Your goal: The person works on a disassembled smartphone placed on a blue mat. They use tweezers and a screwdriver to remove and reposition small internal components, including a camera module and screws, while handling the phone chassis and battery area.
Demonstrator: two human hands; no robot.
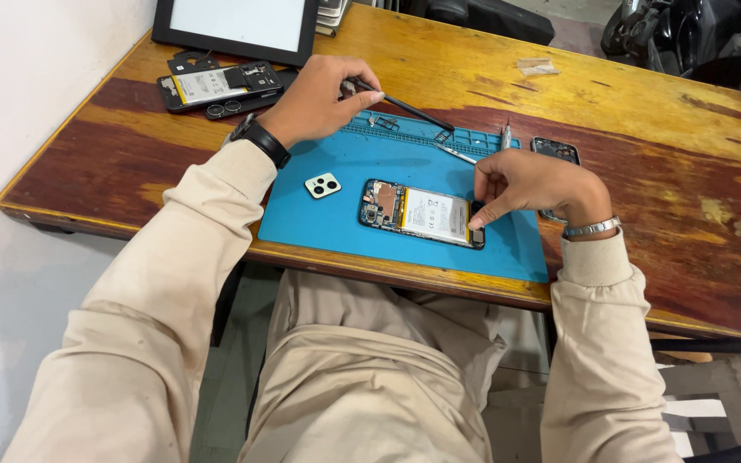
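Observation:
An opened phone [420,213] with its back removed lies on a blue work mat [328,227], battery and circuit board showing. My right hand [535,184] presses its fingertips on the phone's right end, pinching something small and dark. My left hand [323,96] reaches to the mat's far edge and grips a thin black tool [413,111] that lies slanted to the right. A small pale camera cover [322,185] rests on the mat left of the phone.
A second opened phone [216,85] and a black camera ring lie at the far left of the wooden table [645,111]. A white-screened tablet [237,26] stands behind. Tweezers [456,154], a screwdriver [506,135] and another phone frame [557,151] sit near the mat's far right.

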